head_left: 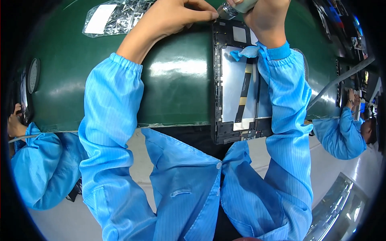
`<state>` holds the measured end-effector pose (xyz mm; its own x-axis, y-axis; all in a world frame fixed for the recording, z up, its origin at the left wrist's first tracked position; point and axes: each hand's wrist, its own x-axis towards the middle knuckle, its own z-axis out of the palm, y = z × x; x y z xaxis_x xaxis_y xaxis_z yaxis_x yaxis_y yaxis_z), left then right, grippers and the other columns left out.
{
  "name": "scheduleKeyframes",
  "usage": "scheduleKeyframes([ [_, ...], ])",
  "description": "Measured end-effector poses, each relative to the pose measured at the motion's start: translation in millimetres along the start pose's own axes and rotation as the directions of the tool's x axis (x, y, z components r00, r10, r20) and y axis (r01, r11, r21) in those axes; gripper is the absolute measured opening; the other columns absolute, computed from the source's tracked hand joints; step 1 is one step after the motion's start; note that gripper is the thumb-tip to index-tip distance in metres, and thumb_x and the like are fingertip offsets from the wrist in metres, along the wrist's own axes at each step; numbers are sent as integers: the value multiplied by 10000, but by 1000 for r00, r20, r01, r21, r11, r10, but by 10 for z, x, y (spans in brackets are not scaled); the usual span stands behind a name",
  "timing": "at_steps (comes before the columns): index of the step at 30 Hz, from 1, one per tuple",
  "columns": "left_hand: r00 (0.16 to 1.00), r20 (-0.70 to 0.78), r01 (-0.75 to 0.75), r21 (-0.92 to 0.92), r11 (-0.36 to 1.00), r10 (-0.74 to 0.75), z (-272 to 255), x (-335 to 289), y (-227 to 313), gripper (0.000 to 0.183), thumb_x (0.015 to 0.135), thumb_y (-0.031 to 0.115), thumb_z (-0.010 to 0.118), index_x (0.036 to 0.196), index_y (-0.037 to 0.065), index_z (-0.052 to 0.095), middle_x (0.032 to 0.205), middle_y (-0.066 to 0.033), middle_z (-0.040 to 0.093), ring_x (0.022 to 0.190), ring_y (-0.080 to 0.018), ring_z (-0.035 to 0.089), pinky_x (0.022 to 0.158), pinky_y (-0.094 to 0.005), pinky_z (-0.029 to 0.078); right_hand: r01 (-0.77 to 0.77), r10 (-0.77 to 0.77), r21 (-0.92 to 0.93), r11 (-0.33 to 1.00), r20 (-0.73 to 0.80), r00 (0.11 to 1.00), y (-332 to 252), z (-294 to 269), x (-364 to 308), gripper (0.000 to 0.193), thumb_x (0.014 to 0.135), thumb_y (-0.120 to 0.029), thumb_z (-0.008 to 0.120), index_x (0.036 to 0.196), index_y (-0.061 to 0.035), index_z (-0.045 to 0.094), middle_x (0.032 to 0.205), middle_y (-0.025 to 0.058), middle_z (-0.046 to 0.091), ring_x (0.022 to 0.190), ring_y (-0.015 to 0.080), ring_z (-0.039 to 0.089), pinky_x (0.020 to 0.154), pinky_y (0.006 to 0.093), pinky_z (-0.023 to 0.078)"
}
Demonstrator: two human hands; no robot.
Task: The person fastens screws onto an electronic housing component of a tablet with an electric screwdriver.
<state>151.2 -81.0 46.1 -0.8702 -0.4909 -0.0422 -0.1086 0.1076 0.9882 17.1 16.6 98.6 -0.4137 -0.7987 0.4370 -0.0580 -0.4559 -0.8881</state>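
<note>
A glossy dark-green worktable (177,92) spans the room. On it, overhanging your edge, lies a black rectangular device (233,96), open and seemingly unfinished; steps completed or remaining don't show. Your right hand (265,20) grasps a pale, silver-nosed tool (228,12); your left hand (173,16) curls beside its tip, hold unclear.

The right hand (266,18) and pale tool (246,5) were cut off by the upper edge, right of centre.

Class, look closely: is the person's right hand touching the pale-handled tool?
Touching. Near its upper edge, the head view shows the right hand closed against the handle of the pale-handled tool.
</note>
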Motion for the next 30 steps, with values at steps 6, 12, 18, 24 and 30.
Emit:
scheduleKeyframes([
  [6, 1000, 26, -15, -34, 999, 16, -31, 5, -13, 173, 877, 121, 735, 948, -33, 770, 678, -20, 656, 543, -68, 517, 491, -229, 387, -13, 14, 19, 1000, -15, 1000, 46, 22, 29, 261, 945, -191, 552, 1068, 35, 595, 894, 135, 649, 471, 139, 514, 464, 281, 440],
  [12, 1000, 21, -16, -45, 999, 17, -32, 31, 5, 160, 878, 122, 736, 911, -32, 767, 661, -16, 647, 527, -69, 517, 472, -231, 382, 11, -11, 15, 1000, 22, 1000, 81, -14, 59, 260, 945, -199, 549, 1049, 36, 590, 883, 133, 644, 461, 134, 507, 447, 281, 431],
  [18, 1000, 13, 14, -10, 1000, -14, -53, 19, 44, 163, 877, 140, 743, 897, -20, 769, 643, -11, 636, 505, -67, 509, 442, -234, 369, 21, -21, 1, 1000, -20, 1000, 78, 23, 55, 246, 945, -196, 552, 1026, 33, 588, 883, 136, 642, 455, 135, 505, 437, 282, 425],
  [24, 999, -7, 44, 16, 999, -44, -42, -9, 108, 169, 876, 156, 748, 899, -10, 771, 633, -7, 628, 484, -65, 497, 415, -230, 348, 20, -20, 6, 1000, -13, 1000, 67, 13, 68, 242, 949, -193, 552, 1032, 32, 582, 875, 136, 635, 452, 138, 503, 434, 285, 426],
  [30, 1000, -6, 28, 4, 1000, -28, -48, -11, 71, 169, 876, 160, 748, 900, -5, 772, 621, -5, 616, 465, -63, 484, 400, -231, 334, 18, -18, 2, 1000, -8, 1000, 79, 17, 53, 250, 951, -200, 554, 1045, 31, 575, 878, 138, 629, 449, 139, 499, 431, 286, 425],
])
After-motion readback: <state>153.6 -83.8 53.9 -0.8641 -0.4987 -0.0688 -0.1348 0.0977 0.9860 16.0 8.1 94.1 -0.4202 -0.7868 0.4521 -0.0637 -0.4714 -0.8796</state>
